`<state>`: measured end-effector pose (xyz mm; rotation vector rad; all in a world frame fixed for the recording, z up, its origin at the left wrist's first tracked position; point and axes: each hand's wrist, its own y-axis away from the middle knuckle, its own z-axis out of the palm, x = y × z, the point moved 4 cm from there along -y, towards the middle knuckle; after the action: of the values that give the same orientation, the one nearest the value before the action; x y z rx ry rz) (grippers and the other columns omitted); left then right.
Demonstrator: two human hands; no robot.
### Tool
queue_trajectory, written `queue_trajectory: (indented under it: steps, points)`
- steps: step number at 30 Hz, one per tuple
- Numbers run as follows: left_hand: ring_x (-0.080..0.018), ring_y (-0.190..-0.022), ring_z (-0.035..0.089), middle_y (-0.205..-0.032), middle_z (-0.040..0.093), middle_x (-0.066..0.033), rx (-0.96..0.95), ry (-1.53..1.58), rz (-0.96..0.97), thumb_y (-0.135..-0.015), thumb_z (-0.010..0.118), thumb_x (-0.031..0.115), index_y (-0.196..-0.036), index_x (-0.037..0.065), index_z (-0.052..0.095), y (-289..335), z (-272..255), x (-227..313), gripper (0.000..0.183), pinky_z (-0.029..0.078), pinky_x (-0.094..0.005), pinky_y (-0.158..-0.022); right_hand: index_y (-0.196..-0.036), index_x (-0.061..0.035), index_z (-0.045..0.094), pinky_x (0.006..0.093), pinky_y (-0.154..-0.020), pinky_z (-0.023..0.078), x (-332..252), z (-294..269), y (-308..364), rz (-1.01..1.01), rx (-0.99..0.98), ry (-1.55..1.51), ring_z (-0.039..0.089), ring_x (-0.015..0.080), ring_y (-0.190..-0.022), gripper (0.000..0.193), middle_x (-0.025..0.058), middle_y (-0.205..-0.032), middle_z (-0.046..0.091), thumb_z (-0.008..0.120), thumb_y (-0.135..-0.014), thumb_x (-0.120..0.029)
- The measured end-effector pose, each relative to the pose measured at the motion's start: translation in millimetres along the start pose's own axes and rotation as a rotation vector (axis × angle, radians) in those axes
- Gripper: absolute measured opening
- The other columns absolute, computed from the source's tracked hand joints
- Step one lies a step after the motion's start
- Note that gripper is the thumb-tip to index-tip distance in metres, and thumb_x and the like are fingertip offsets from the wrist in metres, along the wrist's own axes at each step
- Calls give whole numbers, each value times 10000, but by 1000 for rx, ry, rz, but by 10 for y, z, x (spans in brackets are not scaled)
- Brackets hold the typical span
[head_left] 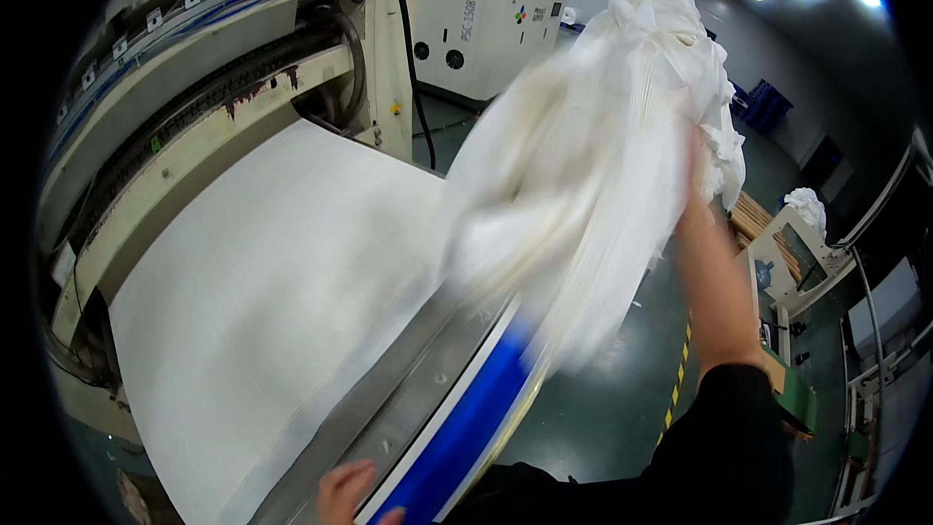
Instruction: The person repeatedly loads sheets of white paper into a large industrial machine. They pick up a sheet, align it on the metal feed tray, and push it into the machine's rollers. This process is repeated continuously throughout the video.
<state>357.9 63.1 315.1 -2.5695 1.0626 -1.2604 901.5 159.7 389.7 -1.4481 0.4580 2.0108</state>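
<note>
A large bunch of white, film-like sheeting or fabric [651, 68] rises at upper right, its lower folds smeared by motion across the machine's edge. My right hand [694, 151] reaches up against the right side of this bunch; its fingers are blurred and partly hidden in the folds. At the bottom edge, my left hand [348, 492] is over the grey metal bar [389, 428], fingers loosely bent and apart from the thumb, with nothing visible in them. Alongside the bar runs a blue strip [457, 428]. A wide white sheet [272, 301] lies flat to the left.
The sheet passes beneath a cream machine frame [224, 117] with blue hoses. Behind stands a white cabinet machine [486, 34]. To the right are cardboard tubes [768, 233], a white frame stand [797, 253] and yellow-black floor tape [677, 379].
</note>
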Motion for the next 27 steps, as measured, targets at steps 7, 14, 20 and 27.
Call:
queue_trajectory:
  steps: [7,14,20,27]
  points:
    - [-264,-884,583,-1013,582,-168,168,222,-351,-770,615,84,-1161,16,528,828,348,-855,406,464,-341,-765,-858,-62,610,297,-685,449,-2133,-817,-357,-705,192,127,546,166,-710,196,43,-817,602,486,-863,-214]
    - [-247,-892,594,-1020,574,-149,135,155,-605,-807,578,81,-1123,24,543,1132,547,-1133,323,488,-347,-744,-981,-44,620,322,-770,475,2687,225,804,156,-577,778,586,172,-870,265,78,-988,622,612,-781,-218]
    - [-259,-946,576,-1049,576,-157,244,108,-920,-741,640,100,-1075,37,572,1671,327,-1470,347,454,-348,-829,-1073,-60,567,366,-795,473,3705,1836,2939,129,-1279,976,599,281,-908,301,134,-996,618,539,-840,-248]
    - [-351,-902,556,-987,575,-155,409,-208,-712,-757,617,89,-1020,61,570,2251,-276,-1959,268,465,-395,-752,-975,-57,621,370,-693,492,3955,2838,3698,-164,-1493,1006,621,292,-784,265,147,-875,638,564,-811,-257]
